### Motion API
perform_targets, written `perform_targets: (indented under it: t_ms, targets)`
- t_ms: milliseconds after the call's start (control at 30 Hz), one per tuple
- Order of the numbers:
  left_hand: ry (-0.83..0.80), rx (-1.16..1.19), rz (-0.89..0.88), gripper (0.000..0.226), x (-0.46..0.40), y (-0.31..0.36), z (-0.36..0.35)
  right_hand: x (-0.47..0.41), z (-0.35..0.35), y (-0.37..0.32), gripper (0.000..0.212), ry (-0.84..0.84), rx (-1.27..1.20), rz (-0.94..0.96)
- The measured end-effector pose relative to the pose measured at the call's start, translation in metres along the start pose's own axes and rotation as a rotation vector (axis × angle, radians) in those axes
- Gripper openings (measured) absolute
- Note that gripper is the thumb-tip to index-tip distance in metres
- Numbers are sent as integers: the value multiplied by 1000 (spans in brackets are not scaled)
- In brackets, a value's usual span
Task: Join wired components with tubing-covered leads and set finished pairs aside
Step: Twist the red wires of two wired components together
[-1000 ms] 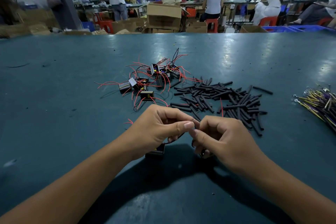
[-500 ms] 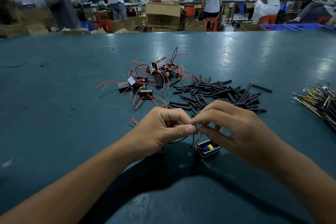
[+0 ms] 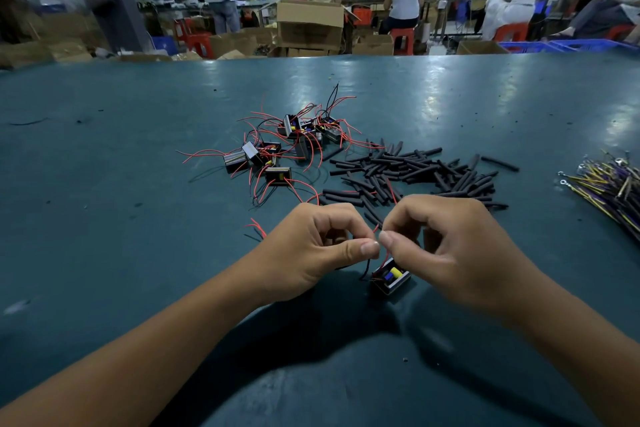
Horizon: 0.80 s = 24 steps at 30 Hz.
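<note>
Partly hidden, thin leads (image 3: 377,255) join both grips.

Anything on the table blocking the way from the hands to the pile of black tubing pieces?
Nothing visible does. The tubing pile lies just beyond both hands, its nearest pieces right behind the knuckles, on open table.
</note>
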<state>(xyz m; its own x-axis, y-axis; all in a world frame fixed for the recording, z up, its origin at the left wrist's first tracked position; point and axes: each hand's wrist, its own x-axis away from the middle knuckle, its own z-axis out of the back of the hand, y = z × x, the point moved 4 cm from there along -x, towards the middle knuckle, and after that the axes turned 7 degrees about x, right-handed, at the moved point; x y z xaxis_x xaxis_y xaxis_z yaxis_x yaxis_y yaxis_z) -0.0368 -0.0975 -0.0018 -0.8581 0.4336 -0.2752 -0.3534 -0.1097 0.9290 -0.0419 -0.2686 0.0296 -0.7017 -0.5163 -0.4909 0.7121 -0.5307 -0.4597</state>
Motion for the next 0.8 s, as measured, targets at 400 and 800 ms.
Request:
perform_targets:
  t_ms: [400,800]
  targets:
    - [-37,-93,29,12,0,0,1,0,17,9,18,-46,262,273]
    - [-48,-163,-49,11,-1,3,-1,1,2,3,16,-62,-11,17]
